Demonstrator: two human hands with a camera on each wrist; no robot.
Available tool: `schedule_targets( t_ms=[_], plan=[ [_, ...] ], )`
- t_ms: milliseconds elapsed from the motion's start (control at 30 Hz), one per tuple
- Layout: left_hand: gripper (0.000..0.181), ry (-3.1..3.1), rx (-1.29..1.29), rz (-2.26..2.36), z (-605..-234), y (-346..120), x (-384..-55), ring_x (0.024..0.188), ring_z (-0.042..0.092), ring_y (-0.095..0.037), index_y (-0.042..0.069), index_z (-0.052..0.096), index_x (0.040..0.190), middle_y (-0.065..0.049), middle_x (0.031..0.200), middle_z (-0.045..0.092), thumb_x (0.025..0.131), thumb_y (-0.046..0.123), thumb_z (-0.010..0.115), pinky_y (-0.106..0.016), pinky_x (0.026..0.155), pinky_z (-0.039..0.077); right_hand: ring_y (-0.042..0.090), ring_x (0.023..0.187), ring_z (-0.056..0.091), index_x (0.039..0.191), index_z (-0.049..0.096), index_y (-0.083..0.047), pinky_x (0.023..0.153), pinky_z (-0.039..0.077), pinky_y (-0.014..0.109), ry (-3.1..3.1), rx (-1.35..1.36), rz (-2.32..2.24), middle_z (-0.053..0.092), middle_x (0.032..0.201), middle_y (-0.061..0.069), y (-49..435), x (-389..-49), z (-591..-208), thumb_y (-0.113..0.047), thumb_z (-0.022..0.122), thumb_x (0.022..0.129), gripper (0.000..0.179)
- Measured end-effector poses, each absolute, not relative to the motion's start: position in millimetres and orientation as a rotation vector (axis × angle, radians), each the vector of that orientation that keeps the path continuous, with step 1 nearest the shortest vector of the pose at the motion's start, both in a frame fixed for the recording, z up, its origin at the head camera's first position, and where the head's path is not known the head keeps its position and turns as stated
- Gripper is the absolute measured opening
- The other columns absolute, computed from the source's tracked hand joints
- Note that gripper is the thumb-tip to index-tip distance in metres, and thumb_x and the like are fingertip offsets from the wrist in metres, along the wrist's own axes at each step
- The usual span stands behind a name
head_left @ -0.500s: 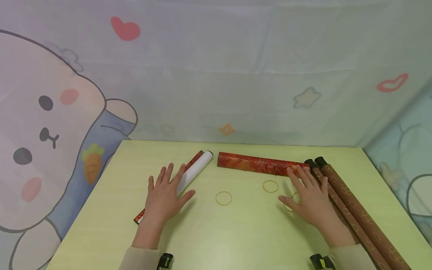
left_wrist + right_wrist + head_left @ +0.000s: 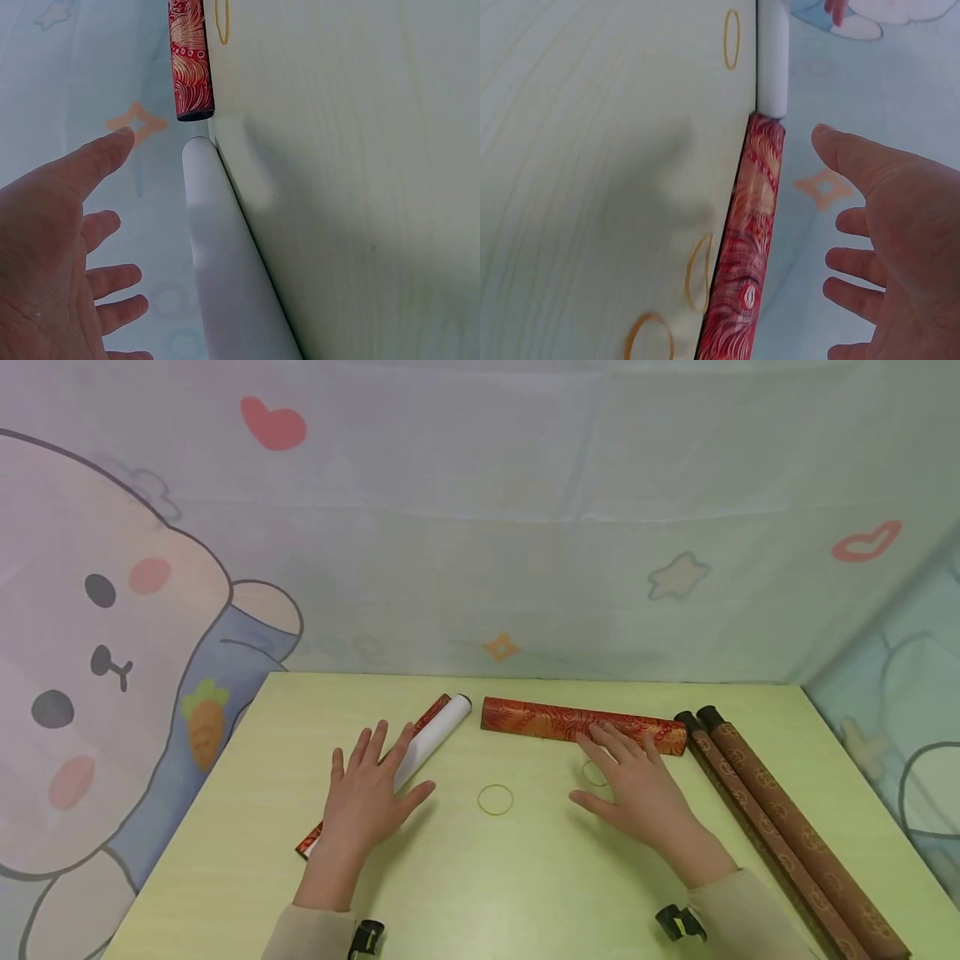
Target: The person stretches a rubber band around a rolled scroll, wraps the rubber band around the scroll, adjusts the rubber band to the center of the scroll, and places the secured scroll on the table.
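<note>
My left hand (image 2: 363, 802), fingers spread, is over a white roll (image 2: 431, 741) lying slantwise at the left of the table. A red patterned strip (image 2: 431, 714) shows along the roll's far side; the hand hides part of both. Nothing is in the left palm. My right hand (image 2: 641, 789) is spread and holds nothing, nearest to a red and gold patterned roll (image 2: 540, 720) at the back. Beneath its fingers a thin yellow rubber band (image 2: 584, 770) is partly covered. Another rubber band (image 2: 478, 799) lies between the hands. A further band (image 2: 646, 316) appears in the right wrist view.
Two brown patterned rolls with dark ends, a thinner one (image 2: 761, 814) and a thicker one (image 2: 795, 827), lie side by side along the table's right. A printed cloth (image 2: 465, 527) hangs behind the table (image 2: 510, 885).
My right hand has moved left, away from the brown rolls, uncovering the right end of the red roll. My left hand has stayed nearly still.
</note>
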State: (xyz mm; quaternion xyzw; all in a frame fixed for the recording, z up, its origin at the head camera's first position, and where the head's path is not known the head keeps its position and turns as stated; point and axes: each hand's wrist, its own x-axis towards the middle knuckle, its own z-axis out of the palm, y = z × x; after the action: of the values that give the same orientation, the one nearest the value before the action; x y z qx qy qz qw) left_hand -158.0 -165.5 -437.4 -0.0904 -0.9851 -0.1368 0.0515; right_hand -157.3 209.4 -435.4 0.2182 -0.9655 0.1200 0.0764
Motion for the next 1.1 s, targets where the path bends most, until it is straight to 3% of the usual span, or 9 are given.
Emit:
schedule_targets(
  t_ms=[667, 1100],
  plan=[
    [0.087, -3.014, -0.291, -0.422, -437.5, -164.9, -157.7, 0.16, 0.023, -0.046, 0.022, 0.033, 0.17, -0.023, 0.173, 0.027, 0.099, 0.056, 0.071, -0.076, 0.123, 0.015, 0.039, 0.143, 0.053, 0.15, 0.061, -0.007, 0.124, 0.03, 0.065, -2.879, 0.917, 0.345, 0.059, 0.152, 0.017, 143.7, -162.2, -444.3, -0.041, 0.08, 0.096, 0.066],
    [0.088, -3.025, -0.275, -0.444, -437.4, -163.2, -157.1, 0.161, 0.022, -0.044, 0.022, 0.033, 0.17, -0.021, 0.174, 0.026, 0.099, 0.056, 0.072, -0.074, 0.125, 0.014, 0.037, 0.132, 0.062, 0.13, 0.073, -0.008, 0.119, 0.04, 0.062, -2.847, 1.08, 0.252, 0.07, 0.138, 0.014, 133.4, -165.7, -454.9, -0.032, 0.081, 0.097, 0.042]
  ],
)
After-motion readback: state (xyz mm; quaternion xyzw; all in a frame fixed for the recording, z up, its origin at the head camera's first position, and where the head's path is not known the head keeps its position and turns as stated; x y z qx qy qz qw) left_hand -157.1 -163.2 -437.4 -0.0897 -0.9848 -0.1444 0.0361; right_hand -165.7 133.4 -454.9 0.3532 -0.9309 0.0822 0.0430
